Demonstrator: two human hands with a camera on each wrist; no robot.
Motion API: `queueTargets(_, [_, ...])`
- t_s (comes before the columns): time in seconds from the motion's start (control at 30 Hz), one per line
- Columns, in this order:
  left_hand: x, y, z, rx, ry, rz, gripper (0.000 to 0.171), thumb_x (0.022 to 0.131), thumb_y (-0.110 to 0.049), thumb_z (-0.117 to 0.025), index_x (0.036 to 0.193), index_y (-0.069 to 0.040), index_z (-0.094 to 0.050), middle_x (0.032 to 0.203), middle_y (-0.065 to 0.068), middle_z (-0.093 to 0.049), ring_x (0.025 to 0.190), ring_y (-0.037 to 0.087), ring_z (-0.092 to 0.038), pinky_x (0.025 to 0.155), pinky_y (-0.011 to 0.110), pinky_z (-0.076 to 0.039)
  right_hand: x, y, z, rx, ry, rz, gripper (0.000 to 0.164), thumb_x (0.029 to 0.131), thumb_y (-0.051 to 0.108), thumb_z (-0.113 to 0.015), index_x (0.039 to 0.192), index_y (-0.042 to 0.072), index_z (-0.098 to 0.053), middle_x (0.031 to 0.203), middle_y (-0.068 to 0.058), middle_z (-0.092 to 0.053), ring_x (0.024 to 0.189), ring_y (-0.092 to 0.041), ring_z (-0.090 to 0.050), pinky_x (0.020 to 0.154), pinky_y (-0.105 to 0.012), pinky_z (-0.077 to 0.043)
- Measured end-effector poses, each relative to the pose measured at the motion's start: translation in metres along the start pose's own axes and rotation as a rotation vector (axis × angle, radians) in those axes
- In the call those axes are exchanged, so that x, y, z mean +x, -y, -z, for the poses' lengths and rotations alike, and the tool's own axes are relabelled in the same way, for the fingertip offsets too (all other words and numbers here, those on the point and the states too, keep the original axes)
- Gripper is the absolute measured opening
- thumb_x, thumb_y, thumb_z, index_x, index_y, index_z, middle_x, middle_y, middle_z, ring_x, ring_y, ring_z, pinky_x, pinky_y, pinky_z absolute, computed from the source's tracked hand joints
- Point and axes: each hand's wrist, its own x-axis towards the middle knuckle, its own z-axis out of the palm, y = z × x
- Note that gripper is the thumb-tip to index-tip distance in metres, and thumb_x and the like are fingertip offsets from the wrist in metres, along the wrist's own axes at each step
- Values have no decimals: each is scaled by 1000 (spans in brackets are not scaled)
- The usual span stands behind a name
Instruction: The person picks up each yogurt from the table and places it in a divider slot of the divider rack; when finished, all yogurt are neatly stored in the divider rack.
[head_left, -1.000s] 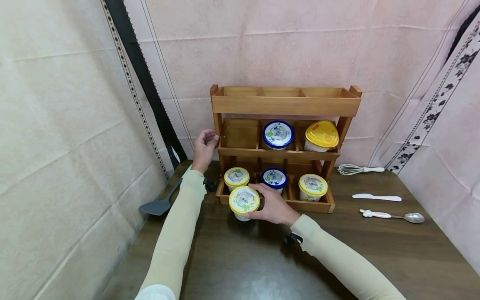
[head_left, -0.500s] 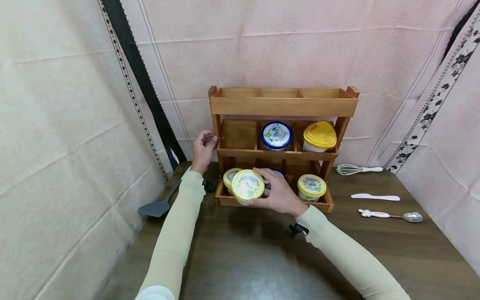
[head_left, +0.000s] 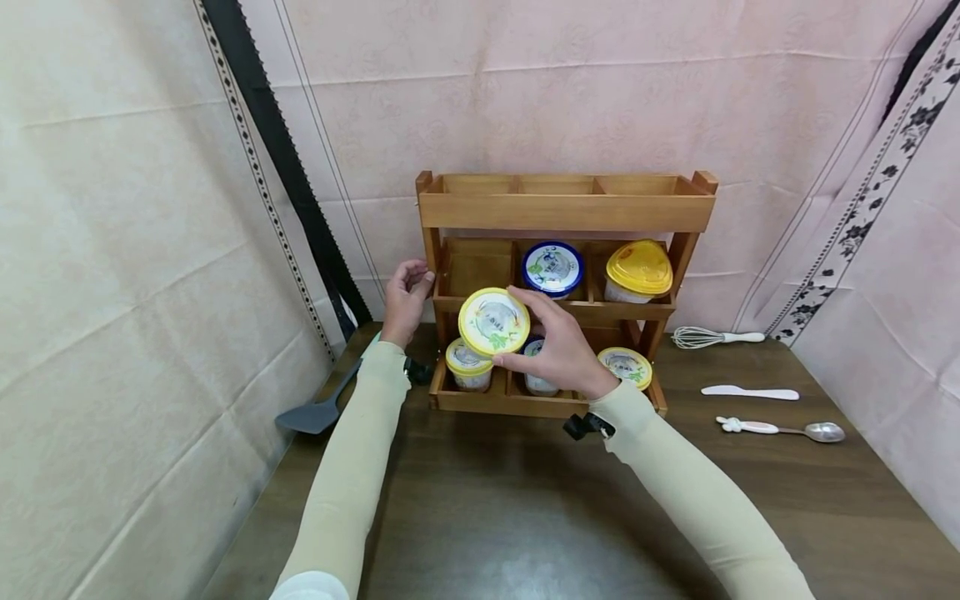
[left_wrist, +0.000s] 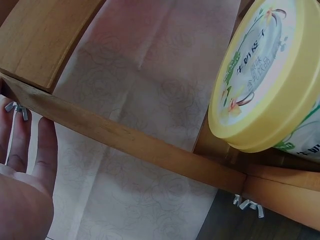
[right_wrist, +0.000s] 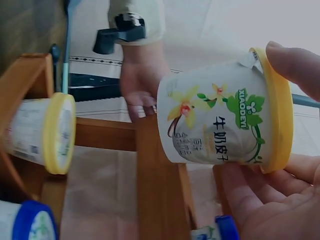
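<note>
My right hand [head_left: 553, 346] grips a white tub with a yellow lid [head_left: 493, 322], thumb and fingers round its sides. The tub is raised in front of the rack, between its middle and bottom tiers; flowers and green leaves are printed on its side [right_wrist: 215, 112]. My left hand [head_left: 406, 300] rests its fingers against the left side post of the wooden rack [head_left: 562, 214]. In the left wrist view, straight fingers [left_wrist: 46, 150] touch that post near a wing nut [left_wrist: 17, 109]; the thumb is not visible there.
A blue-lidded tub [head_left: 552, 268] and a domed yellow-lidded tub [head_left: 639, 271] sit on the middle tier. Below stand two yellow-lidded tubs [head_left: 469, 367] and a partly hidden blue-lidded one [head_left: 538, 383]. A spatula [head_left: 315, 415] lies left; a whisk [head_left: 701, 337], knife [head_left: 750, 392] and spoon [head_left: 780, 428] lie right.
My right hand has lifted the yellow-lidded tub upward from low in front of the bottom tier to just below the middle tier. My left hand has stayed at the side post.
</note>
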Motion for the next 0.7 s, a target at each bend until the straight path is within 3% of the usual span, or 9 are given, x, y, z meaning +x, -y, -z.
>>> queueTargets(0.37, [0,1,2,-15,3,-7,28,95,-31,-67,120,-19,-61,119,2,-60,113,18,-58,94,31,-53,31,11,-1,8,-93,15,99,74,43,-86,155,23,-32,150,6,-41,126,-12,-50,101,-33,-51])
queueTargets(0.5, [-1,-1,1,-13,9,-2,29,96,-32,-67,121,-19,-61,119,2,-60,114,18,-58,95,32,-52,41,12,-6,16,-141,9,99,75,43,-86,155,23,-31,152,7,-38,126,-12,-51,98,-33,-53])
queueTargets(0.7, [0,-3,1,-6,8,4,29,96,-32,-66,121,-19,-61,120,2,-60,115,18,-57,96,32,-51,56,9,-13,6,-191,-20,99,75,45,-85,155,34,-28,155,13,-33,132,-12,-46,99,-35,-52])
